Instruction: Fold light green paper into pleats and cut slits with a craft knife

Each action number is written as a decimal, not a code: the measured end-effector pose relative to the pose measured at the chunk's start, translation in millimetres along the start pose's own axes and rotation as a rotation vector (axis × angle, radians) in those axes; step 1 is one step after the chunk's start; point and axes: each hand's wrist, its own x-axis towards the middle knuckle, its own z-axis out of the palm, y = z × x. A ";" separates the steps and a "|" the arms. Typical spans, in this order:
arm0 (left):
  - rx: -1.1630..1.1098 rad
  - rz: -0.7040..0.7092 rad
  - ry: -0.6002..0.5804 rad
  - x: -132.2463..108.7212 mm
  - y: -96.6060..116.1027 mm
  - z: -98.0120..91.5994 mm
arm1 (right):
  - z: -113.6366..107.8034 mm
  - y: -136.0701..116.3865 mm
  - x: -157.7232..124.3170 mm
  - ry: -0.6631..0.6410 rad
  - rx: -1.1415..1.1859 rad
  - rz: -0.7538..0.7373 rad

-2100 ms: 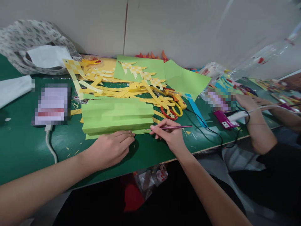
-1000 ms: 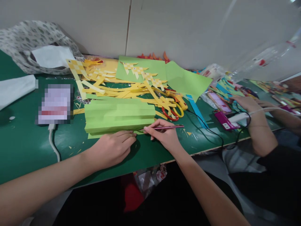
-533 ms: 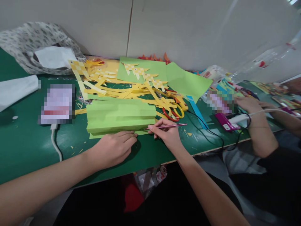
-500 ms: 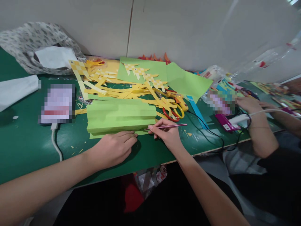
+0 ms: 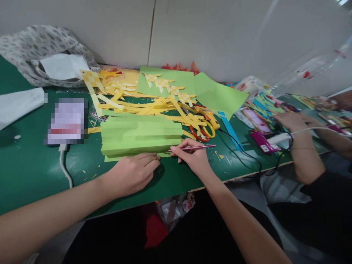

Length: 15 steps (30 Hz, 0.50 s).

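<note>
A pleated sheet of light green paper [image 5: 139,137] lies at the table's near edge, its folds running left to right. My left hand [image 5: 134,172] rests on its lower edge, fingers stretched out and lying flat on the fold. In a writing grip, my right hand [image 5: 191,152] holds a thin purple pencil [image 5: 205,146]. The pencil's tip touches the paper's lower right part, just right of my left fingertips. Behind the sheet are yellow paper strips [image 5: 148,107] and scissors [image 5: 207,130] with red and yellow handles.
Woven yellow paper fish [image 5: 162,85] lie on a flat green sheet [image 5: 189,79]. A yellow glue gun [image 5: 211,119] sits beside a blue strip [image 5: 231,130]. Left, a phone [image 5: 67,121] is on a cable. At right, a co-worker's arm [image 5: 305,146] is near a purple power strip [image 5: 261,142].
My right hand and the pencil have shifted slightly left along the paper's lower edge, towards my left fingertips. My left hand stays in place on the sheet.
</note>
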 end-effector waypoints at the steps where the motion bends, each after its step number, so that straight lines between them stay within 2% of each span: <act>1: 0.000 0.001 0.002 0.0 0.0 0.1 | -0.7 1.1 0.2 0.010 0.002 -0.009; 4: 0.001 -0.003 0.006 0.5 -0.2 0.4 | -1.9 2.9 0.0 0.012 0.011 -0.042; 10: 0.003 -0.002 0.005 1.2 -0.2 0.5 | 1.3 -1.5 -2.2 -0.070 -0.046 -0.037; 15: 0.012 -0.001 0.003 -0.4 -0.3 0.5 | 0.8 -0.8 -1.4 -0.017 -0.015 -0.018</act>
